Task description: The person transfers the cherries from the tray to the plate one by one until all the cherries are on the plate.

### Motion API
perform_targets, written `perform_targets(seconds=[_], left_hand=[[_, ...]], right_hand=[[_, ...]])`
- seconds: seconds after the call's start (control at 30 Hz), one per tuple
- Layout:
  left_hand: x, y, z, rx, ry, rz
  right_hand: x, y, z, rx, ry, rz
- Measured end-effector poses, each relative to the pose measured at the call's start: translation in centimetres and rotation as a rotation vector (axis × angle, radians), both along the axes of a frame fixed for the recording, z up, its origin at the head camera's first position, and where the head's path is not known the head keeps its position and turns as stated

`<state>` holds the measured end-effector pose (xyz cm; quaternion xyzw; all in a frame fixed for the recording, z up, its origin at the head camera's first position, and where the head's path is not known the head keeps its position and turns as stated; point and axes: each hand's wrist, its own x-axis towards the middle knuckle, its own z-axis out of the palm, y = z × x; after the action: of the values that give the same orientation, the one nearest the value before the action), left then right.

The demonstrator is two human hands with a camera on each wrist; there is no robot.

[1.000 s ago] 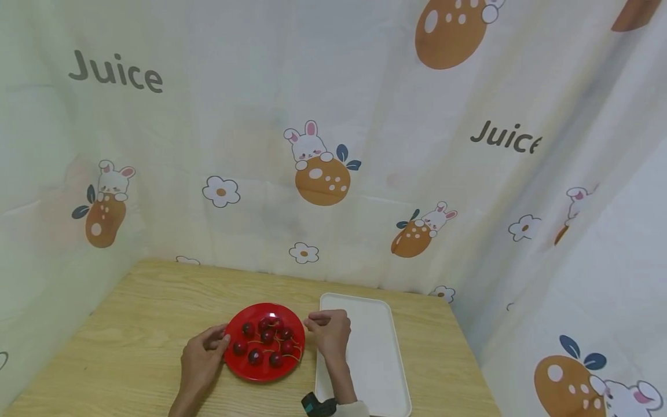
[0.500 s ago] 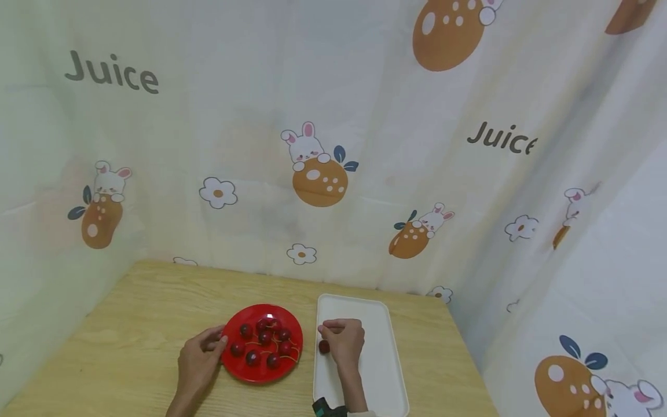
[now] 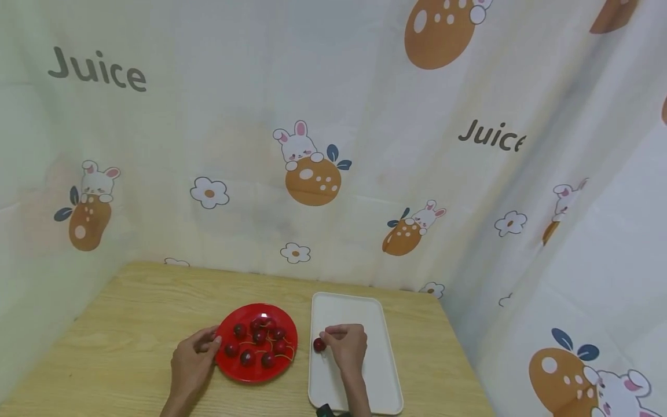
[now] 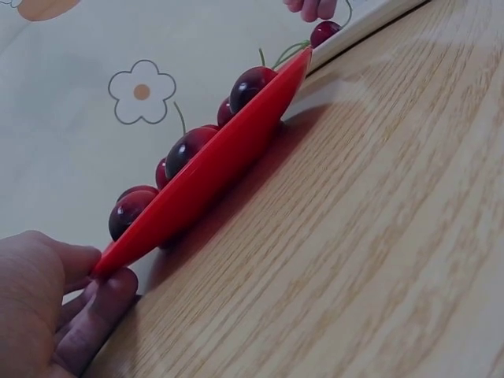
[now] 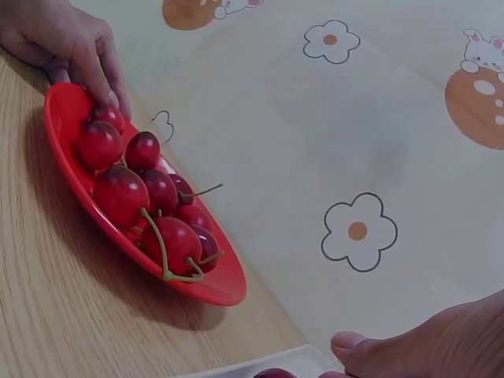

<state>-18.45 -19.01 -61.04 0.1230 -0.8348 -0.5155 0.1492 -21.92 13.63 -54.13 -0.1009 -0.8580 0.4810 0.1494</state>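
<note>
My left hand (image 3: 193, 362) grips the left rim of a red plate (image 3: 224, 362), thumb above and fingers beneath, as the left wrist view shows. Several dark red cherries (image 5: 120, 195) with green stems lie on the plate. To the right, my right hand (image 3: 350, 350) is over a white tray (image 3: 359, 310), thumb and forefinger pinched together. Just beside those fingertips, a single cherry (image 3: 319, 345) sits at the tray's left edge. Its stem rises toward the hand in the left wrist view, where its top leaves the picture.
Plate and tray stand side by side on a wood-grain table (image 3: 156, 313), with a narrow strip of table between them. A pale curtain (image 3: 234, 145) printed with rabbits, flowers and fruit encloses the back and sides.
My right hand has moved right from the plate's edge to over the tray and come down a little, bringing a cherry there. My left hand keeps its grip on the plate's rim.
</note>
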Motion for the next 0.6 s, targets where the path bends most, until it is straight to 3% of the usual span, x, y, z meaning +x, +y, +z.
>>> perform_targets(seconds=[0.2,0.6], left_hand=[[0.0,-0.1,0.1,0.005,0.031,0.003],[0.2,-0.1,0.4,0.006,0.019,-0.017]], right_hand=[[0.6,0.3,0.4,0.08,-0.055,0.021],[1.6,0.7,0.1,0.196,-0.129,0.058]])
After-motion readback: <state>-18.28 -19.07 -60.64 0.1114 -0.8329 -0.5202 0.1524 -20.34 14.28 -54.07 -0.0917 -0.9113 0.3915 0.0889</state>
